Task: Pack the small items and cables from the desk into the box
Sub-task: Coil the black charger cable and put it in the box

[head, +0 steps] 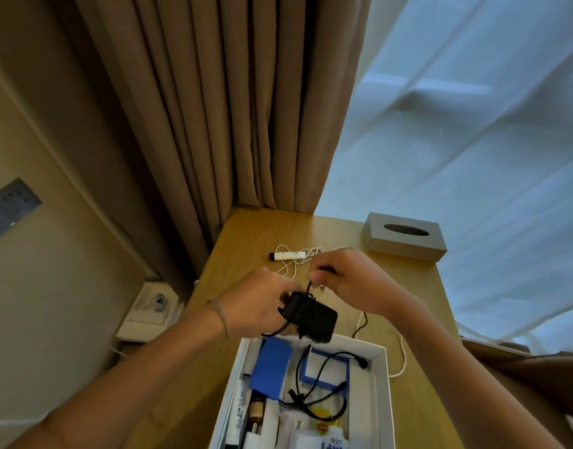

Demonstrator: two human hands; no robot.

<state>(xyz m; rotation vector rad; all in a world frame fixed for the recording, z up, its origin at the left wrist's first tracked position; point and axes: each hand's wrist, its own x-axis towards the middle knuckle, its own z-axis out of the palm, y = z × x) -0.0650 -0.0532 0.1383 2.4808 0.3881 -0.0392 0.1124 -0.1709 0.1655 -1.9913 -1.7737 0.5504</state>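
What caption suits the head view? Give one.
Both hands wind cable round a black adapter above the white box.

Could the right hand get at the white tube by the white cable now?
Probably not yet: the right hand pinches the black cord of the black adapter that the left hand holds. The white tube lies uncovered just beyond it.

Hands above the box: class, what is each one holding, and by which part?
Left hand grips the black adapter at its left end; right hand pinches its black cable just above it.
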